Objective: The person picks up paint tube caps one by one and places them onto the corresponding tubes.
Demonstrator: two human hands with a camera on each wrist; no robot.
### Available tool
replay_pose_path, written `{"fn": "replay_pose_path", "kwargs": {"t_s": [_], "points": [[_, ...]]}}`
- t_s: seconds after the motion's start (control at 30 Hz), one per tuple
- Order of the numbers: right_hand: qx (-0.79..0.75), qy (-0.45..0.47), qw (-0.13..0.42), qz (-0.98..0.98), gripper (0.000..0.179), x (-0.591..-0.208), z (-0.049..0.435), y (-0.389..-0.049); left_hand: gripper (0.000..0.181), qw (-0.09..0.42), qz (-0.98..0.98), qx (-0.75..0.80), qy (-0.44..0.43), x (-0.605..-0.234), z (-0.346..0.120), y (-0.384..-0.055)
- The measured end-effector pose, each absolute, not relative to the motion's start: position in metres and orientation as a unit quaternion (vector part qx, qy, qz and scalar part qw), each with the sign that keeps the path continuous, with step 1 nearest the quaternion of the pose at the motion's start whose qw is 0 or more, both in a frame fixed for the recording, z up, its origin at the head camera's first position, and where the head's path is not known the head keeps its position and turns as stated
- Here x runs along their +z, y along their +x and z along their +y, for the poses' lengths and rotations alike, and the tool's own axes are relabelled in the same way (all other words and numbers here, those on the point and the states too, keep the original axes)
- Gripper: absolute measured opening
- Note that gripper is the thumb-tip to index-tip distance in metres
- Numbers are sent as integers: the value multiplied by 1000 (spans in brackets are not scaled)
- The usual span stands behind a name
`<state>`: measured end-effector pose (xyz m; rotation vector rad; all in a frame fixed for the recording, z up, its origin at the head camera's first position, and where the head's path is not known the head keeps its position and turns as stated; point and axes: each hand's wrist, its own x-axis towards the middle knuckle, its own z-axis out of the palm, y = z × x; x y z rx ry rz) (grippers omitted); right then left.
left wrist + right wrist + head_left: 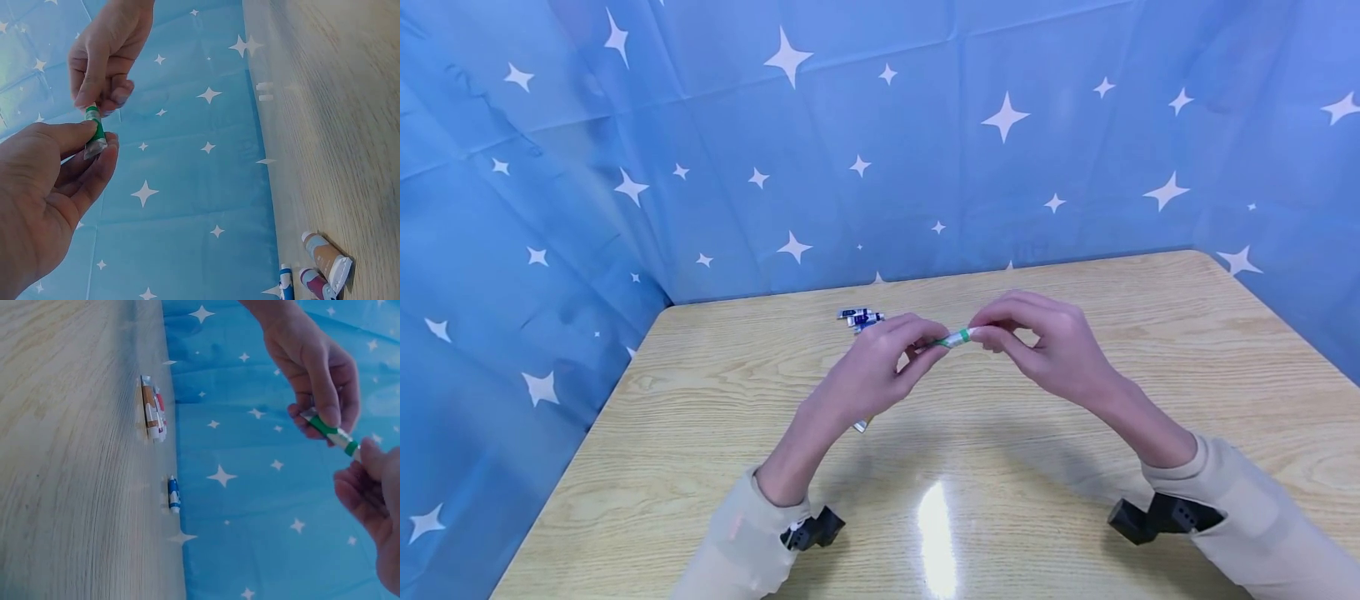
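A small green-and-white paint tube [957,338] is held up above the wooden table, between the two hands. My left hand [880,367] pinches its body near the flat crimped end, thumb on the green part in the left wrist view. At the other end, my right hand [1052,342] pinches the cap end between thumb and fingers, which hide the cap itself. The right wrist view shows the tube [326,430] slanting between both hands, its silvery crimp beyond the left thumb.
Several blue-and-white tubes [860,317] lie together toward the table's back edge. Partly behind the left forearm is another tube [861,425]. The left wrist view shows a brown tube [326,257] beside a purple tube [315,283]. A starred blue cloth [910,125] hangs behind the table [700,375].
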<state>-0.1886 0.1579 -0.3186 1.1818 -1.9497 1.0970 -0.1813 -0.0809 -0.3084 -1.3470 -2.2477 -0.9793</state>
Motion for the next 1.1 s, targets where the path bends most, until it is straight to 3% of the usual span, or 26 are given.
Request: {"fn": "replay_pose_path", "kwargs": {"t_s": [0.03, 0.17, 0.4, 0.6, 0.8, 1.1], "points": [[412, 439, 295, -742, 3, -319, 158, -188, 12, 175, -789, -343, -478, -309, -80, -181], [400, 405, 263, -779, 18, -320, 160, -186, 13, 183, -784, -336, -489, -309, -78, -180], [405, 391, 183, -806, 17, -315, 166, -184, 13, 179, -794, -345, -468, -309, -81, -181], [391, 431, 205, -787, 31, -312, 167, -187, 13, 174, -796, -348, -464, -309, -81, -181], [387, 432, 209, -788, 26, -313, 165, -186, 15, 183, -792, -337, -475, -309, -80, -181], [378, 418, 165, -810, 16, -318, 164, -184, 15, 204, -780, -326, -493, -311, -79, -180]]}}
